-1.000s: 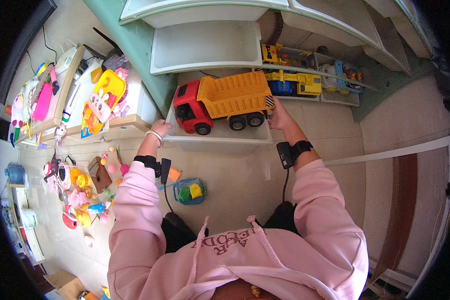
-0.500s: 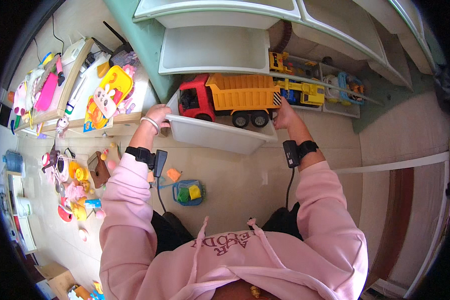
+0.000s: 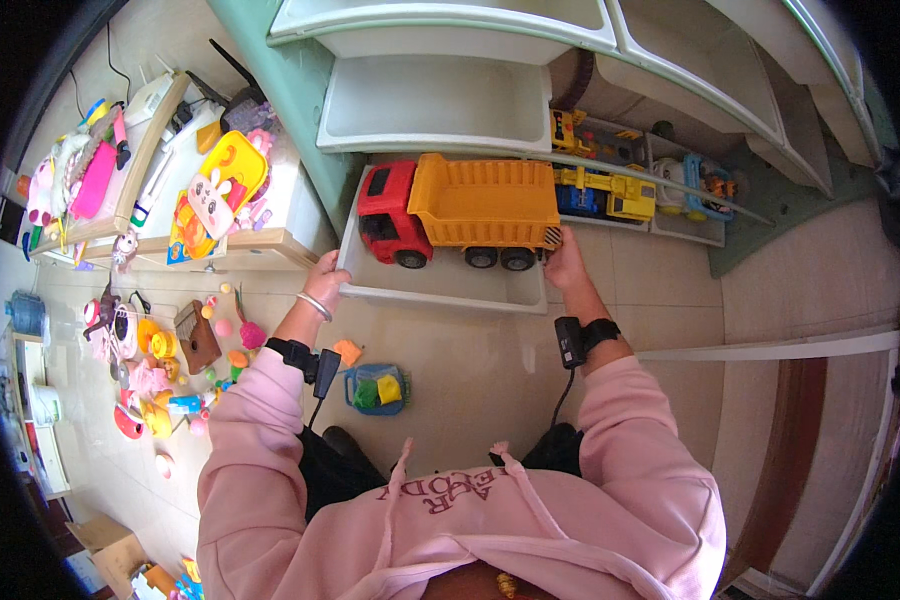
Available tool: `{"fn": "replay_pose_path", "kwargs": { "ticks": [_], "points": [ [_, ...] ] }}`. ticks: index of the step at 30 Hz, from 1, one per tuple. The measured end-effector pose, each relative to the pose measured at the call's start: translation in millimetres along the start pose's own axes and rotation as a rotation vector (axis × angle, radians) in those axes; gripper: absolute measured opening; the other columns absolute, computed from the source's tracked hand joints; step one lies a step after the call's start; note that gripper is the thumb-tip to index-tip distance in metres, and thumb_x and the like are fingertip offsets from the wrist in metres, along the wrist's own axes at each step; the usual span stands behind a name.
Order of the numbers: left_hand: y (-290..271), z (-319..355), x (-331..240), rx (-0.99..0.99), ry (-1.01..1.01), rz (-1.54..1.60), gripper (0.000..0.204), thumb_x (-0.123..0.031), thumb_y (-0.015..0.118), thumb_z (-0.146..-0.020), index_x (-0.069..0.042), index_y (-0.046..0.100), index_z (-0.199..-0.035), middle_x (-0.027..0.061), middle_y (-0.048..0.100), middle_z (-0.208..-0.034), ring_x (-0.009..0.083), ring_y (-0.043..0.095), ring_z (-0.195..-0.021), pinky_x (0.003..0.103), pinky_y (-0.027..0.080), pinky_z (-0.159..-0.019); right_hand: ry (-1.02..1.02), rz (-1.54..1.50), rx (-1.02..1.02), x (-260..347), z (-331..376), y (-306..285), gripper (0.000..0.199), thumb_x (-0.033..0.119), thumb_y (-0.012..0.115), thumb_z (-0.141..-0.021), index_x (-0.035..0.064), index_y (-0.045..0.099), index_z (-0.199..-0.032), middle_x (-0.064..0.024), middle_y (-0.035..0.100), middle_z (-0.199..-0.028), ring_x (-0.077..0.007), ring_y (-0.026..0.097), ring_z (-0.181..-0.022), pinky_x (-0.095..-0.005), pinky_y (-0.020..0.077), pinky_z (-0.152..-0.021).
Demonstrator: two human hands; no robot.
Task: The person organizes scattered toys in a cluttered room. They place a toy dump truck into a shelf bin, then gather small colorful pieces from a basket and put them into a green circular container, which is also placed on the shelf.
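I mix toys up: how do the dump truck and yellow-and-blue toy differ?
The dump truck has a red cab and orange bed; the yellow-and-blue toy shows neither. The truck looks larger than the toy. The truck sits in the white bin the left hand holds; a shelf rail partly covers the toy. Both look like vehicles.

We've the dump truck (image 3: 485, 205) in the bin (image 3: 450, 296), btwn our L hand (image 3: 325, 282) & R hand (image 3: 564, 262); rack (image 3: 305, 120) behind, desk (image 3: 292, 212) to L, basket (image 3: 382, 408) on floor (image 3: 490, 362) nearer us.

Pink hoodie (image 3: 610, 520): dark red capital lettering (image 3: 440, 492) printed in rows across its chest, between the drawstrings (image 3: 398, 470), partly hidden by folds.
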State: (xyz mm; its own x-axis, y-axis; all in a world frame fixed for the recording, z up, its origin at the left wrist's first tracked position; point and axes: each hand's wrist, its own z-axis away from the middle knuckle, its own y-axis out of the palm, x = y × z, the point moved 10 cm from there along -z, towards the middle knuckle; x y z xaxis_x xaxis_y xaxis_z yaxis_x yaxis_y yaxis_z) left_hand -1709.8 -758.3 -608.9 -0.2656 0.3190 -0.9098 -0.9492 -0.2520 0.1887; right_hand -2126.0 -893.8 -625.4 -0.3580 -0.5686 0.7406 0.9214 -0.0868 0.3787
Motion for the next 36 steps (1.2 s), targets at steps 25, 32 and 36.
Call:
{"fn": "replay_pose_path", "kwargs": {
  "ticks": [25, 32, 36],
  "points": [
    [-16.1, -39.4, -32.7, -0.209, -0.419, 0.024, 0.01, -0.005, 0.05, -0.073, -0.003, 0.051, -0.083, 0.0122, 0.048, -0.08, 0.0305, 0.05, -0.076, 0.06, 0.044, -0.064, 0.221, 0.17, -0.202, 42.8, -18.9, 33.1, 0.059, 0.054, 0.039, -0.083, 0.013, 0.042, -0.126, -0.0069, 0.034, -0.133, -0.0262, 0.028, -0.12, -0.0431, 0.0125, -0.104],
    [-6.4, -12.3, 15.9, -0.172, -0.436, 0.129, 0.074, -0.002, 0.057, -0.068, -0.015, 0.024, -0.133, 0.0108, 0.035, -0.121, 0.0376, 0.039, -0.107, 0.068, 0.034, -0.079, 0.065, 0.2, -0.322, 35.1, -24.3, 16.3, 0.043, 0.047, 0.038, -0.087, 0.0128, 0.05, -0.111, -0.002, 0.049, -0.115, -0.0187, 0.041, -0.104, -0.0408, 0.0223, -0.096],
    [3.9, 4.4, 44.7, -0.137, -0.585, 0.309, 0.067, -0.003, 0.059, -0.069, -0.011, 0.026, -0.127, 0.0152, 0.034, -0.12, 0.0418, 0.037, -0.11, 0.065, 0.039, -0.081, 0.142, 0.276, -0.27, 30.8, -28.4, 15.4, 0.065, 0.056, 0.045, -0.08, 0.0117, 0.038, -0.128, -0.0103, 0.028, -0.135, -0.026, 0.03, -0.117, -0.0342, 0.0243, -0.095]
  ]
}}
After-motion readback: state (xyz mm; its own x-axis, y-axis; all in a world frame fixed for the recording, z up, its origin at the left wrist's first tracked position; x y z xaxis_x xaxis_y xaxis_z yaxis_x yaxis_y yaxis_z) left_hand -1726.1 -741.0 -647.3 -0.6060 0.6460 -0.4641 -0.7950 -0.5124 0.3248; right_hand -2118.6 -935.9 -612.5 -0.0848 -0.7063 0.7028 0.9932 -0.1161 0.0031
